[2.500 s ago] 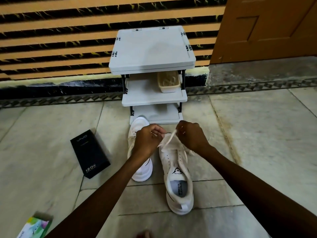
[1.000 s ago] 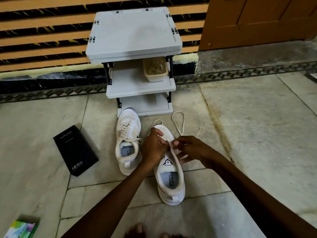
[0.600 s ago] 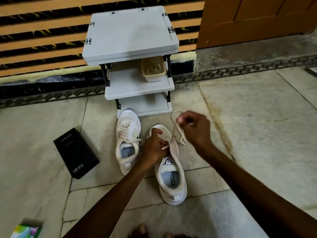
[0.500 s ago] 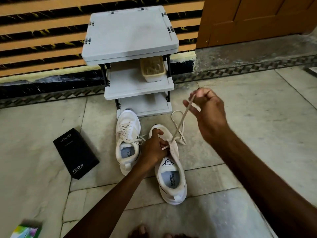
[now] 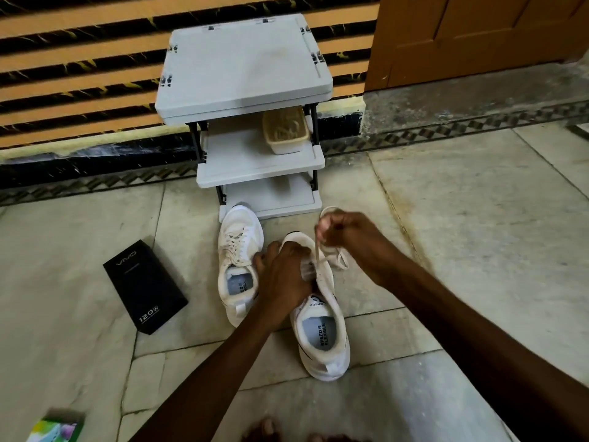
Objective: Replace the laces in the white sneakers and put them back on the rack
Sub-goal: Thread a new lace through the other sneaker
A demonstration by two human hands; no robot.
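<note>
Pale stone tile floor point(image 5: 478, 250), orange-and-black striped wall point(image 5: 79, 74) behind, brown wooden door point(image 5: 478, 33) top right. I see the grey three-shelf plastic shoe rack point(image 5: 242, 65) standing against the wall, with a beige plastic basket point(image 5: 287, 132) on the right side of its middle shelf. Both shoes are on the floor in front of the rack, not on it. The laced white sneaker point(image 5: 237, 269) has its toe right at the bottom shelf. The second white sneaker point(image 5: 325, 333) lies just right of it, nearer me, heel toward the camera. Left hand point(image 5: 287, 279) is curled over the second sneaker's eyelet area and grips it. Right hand point(image 5: 347, 234) is closed in a pinch on the cream flat lace point(image 5: 318, 255), which runs up taut from the eyelets; its slack loops on the floor beside the shoe. Black rectangular cardboard box marked 120W point(image 5: 145, 285) lies left of the shoes; small multicoloured box point(image 5: 54, 429) at the bottom-left edge.
</note>
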